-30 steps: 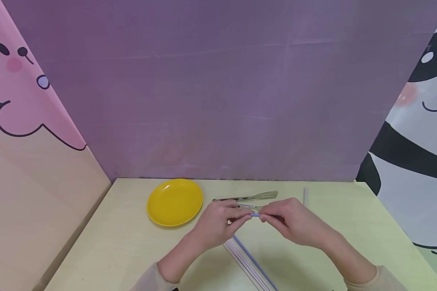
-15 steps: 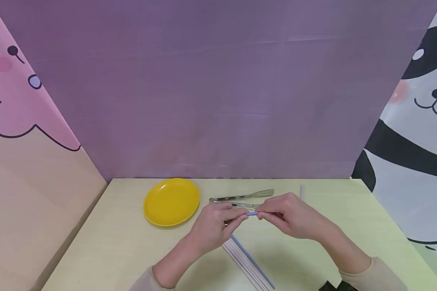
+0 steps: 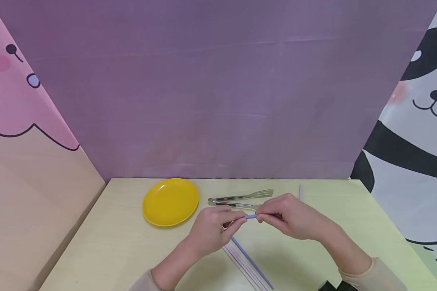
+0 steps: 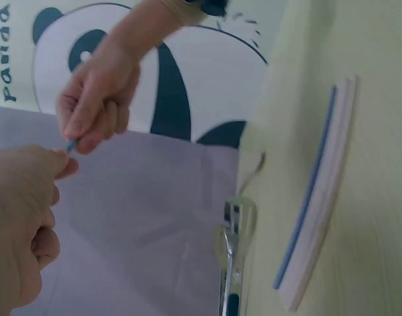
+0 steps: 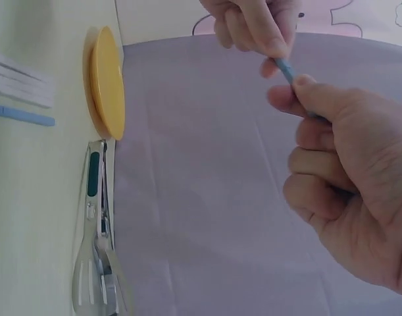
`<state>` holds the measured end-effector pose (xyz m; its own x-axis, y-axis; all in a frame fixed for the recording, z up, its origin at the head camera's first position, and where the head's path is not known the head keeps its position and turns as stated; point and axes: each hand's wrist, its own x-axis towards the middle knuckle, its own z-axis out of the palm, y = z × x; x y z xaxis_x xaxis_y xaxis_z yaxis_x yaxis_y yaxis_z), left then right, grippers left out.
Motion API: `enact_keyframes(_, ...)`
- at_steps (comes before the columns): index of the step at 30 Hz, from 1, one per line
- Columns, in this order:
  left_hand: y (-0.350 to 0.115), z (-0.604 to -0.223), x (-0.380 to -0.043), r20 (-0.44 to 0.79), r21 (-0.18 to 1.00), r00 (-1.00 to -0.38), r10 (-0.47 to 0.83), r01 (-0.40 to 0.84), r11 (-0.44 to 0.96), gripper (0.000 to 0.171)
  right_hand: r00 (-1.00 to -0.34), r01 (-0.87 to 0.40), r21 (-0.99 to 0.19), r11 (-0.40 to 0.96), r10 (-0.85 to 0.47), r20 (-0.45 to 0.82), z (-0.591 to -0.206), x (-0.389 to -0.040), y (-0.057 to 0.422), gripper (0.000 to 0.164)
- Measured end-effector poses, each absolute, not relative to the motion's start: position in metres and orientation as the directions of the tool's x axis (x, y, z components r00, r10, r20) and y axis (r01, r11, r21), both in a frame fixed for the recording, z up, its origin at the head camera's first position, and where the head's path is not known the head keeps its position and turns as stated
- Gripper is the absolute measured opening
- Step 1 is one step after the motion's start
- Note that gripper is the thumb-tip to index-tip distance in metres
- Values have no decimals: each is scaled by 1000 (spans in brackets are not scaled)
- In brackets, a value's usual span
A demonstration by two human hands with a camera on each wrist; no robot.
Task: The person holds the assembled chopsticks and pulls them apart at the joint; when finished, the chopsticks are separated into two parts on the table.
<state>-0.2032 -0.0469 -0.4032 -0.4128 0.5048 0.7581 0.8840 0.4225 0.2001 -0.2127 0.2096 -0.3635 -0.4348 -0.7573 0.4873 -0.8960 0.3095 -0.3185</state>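
Above the table, both hands hold a thin blue straw (image 3: 251, 216) by pinching it between thumb and fingers. My left hand (image 3: 211, 228) has one side of it and my right hand (image 3: 293, 218) the other. Only a short piece shows between the fingertips; the rest is hidden in the hands. In the right wrist view that straw (image 5: 287, 70) slants from one hand to the other. Under the hands a second blue straw (image 3: 253, 263) lies on the table, alongside several pale pinkish-white straws (image 3: 245, 267).
A yellow plate (image 3: 170, 202) lies at the back left. Behind the hands are metal tongs (image 3: 263, 193) with slotted ends, partly covered by the fingers. One pale straw (image 3: 301, 193) lies beyond the right hand. A purple backdrop (image 3: 218, 89) rises at the table's far edge.
The hands keep their pinch on the blue straw and have dipped slightly since half a second ago. The visible piece looks a little longer than a second ago.
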Motion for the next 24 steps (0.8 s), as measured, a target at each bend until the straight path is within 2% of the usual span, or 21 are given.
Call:
enact_keyframes(3,-43,-404,-206,711,104,-437,552,841,531,2,-510,-854,-339,395,-766,391,-361,-211,207,34)
enact_keyframes(7,-38,-395,-208,577,24,-526,625,776,630,9,-610,-787,-318,529,-744,272,-356,-209,199,36)
enact_keyframes(10,-36,-390,-207,481,-2,-567,668,762,648,14,-644,-758,-320,569,-731,226,-355,-208,195,34)
enact_keyframes(13,-36,-390,-207,469,-65,-552,690,757,650,20,-642,-753,-355,555,-737,210,-354,-208,196,34)
enact_keyframes(18,-39,-395,-206,519,-205,-482,706,731,650,27,-603,-767,-397,504,-777,182,-355,-210,200,31)
enact_keyframes(24,-40,-393,-202,553,-236,-456,698,717,655,28,-572,-801,-354,483,-793,212,-355,-213,204,27)
